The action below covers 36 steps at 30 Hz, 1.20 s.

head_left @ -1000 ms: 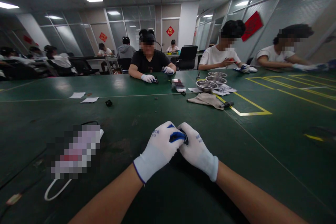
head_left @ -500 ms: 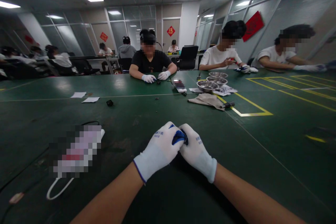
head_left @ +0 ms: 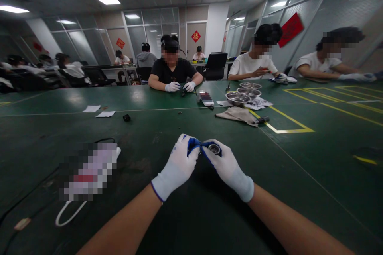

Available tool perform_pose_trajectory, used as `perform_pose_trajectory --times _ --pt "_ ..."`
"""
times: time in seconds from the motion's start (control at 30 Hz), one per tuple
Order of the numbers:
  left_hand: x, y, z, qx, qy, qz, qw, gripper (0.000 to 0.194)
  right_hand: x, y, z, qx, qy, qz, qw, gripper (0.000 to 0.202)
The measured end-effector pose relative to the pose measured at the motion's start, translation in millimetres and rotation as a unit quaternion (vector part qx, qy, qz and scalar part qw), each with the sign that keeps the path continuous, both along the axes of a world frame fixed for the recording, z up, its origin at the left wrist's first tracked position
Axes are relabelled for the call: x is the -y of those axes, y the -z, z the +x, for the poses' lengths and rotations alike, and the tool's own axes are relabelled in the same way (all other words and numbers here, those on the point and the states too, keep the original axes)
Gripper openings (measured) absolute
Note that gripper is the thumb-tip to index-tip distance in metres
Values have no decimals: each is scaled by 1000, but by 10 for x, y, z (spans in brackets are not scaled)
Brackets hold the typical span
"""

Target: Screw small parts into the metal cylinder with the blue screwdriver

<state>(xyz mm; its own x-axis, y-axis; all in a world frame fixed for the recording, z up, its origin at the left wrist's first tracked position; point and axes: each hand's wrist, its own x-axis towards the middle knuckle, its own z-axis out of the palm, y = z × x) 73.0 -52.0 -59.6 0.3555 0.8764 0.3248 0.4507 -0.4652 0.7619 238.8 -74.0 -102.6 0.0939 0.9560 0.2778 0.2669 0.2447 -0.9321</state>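
Both hands wear white gloves with blue palms and meet above the green table (head_left: 155, 215). My right hand (head_left: 224, 159) is closed round a small round metal part (head_left: 214, 149), whose ringed open face shows between thumb and fingers. Beside it, my left hand (head_left: 181, 161) has its fingers curled together, its tips touching the right hand's fingertips. Whatever lies inside the left fingers is too small and hidden to make out.
A pixelated item (head_left: 92, 171) with a white loop lies at left. Ahead are a small black part (head_left: 127, 118), white papers (head_left: 105, 114), a beige cloth (head_left: 236, 115), a dark tool (head_left: 262, 120) and metal bowls (head_left: 237, 98). People sit across the table.
My hands have turned and spread slightly, bringing the round metal part into view in the right hand. Across the table, a person's gloved hands have shifted a little.
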Motion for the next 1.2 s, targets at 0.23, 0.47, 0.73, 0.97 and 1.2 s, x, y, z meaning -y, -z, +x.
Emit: perform_pose_trajectory --times 0.23,0.47,0.73,0.97,1.2 --pt "22 -4 -16 4 20 32 999 7 -4 17 16 -45 -7 -29 999 39" --pt "-26 14 -94 9 60 80 995 23 4 -52 23 -134 -35 -87 987 49" --pt "-33 -22 -136 -19 63 142 988 16 -15 -53 44 -179 -98 -109 973 44" --pt "-84 -143 -236 -8 56 116 992 12 77 -118 32 78 -56 93 991 8" --pt "0 -224 -229 -65 134 134 980 6 104 -95 -19 128 -49 141 980 11"
